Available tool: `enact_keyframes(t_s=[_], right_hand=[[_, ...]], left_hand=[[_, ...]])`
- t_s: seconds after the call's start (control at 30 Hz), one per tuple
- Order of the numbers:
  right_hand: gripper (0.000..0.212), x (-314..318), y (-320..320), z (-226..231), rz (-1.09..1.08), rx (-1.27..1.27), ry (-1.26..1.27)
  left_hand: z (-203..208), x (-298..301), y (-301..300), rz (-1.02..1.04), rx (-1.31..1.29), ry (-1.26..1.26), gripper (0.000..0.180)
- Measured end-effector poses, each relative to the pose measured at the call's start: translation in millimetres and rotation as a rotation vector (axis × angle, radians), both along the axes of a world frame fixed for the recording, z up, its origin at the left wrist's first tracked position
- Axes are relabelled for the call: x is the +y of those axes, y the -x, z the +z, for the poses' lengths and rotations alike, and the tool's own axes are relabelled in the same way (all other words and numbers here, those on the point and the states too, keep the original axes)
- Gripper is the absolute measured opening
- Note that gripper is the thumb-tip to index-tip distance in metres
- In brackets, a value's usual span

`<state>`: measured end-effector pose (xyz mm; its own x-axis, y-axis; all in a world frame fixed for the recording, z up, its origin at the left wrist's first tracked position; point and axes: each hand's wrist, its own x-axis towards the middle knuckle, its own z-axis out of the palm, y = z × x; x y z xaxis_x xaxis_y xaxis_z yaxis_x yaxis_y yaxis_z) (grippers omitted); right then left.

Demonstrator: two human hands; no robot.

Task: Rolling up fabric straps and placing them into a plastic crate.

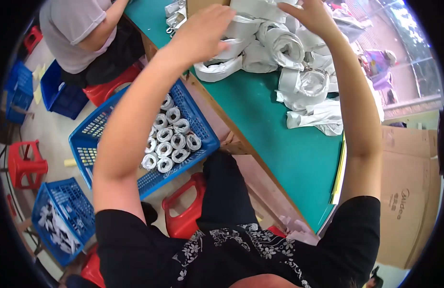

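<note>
My left hand is stretched out over the near left side of a heap of white rolls, its fingers extended and nothing seen in its grasp. Above the heap's far right side is my right hand. Its thumb is spread apart, and the top edge of the picture cuts off part of its fingers. The rolls look like soft white strips wound into loose rings, piled on a green tabletop. Flatter white pieces lie at the near end of the heap.
A blue plastic basket with several small white rolls stands left of the table. Metal clips and a cardboard box lie at the far edge. Another person sits at left. A large carton stands right; red stools stand around.
</note>
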<state>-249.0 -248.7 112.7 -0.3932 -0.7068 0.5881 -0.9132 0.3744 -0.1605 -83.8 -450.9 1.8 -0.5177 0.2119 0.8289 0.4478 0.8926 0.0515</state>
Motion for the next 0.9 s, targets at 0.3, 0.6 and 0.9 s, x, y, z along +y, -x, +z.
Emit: enact_keyframes(t_s=[0.3, 0.6, 0.9], right_hand=[[0.068, -51, 26, 7, 0.547, 0.022, -0.447], [0.026, 5, -124, 53, -0.075, 0.04, -0.105], [0.027, -53, -129, -88, 0.317, 0.239, -0.803]], left_hand=[[22, 10, 39, -0.035, -0.473, 0.509, 0.057], [35, -1, 22, 0.014, -0.807, 0.336, 0.039], [69, -87, -203, 0.202, -0.724, -0.024, 0.024]])
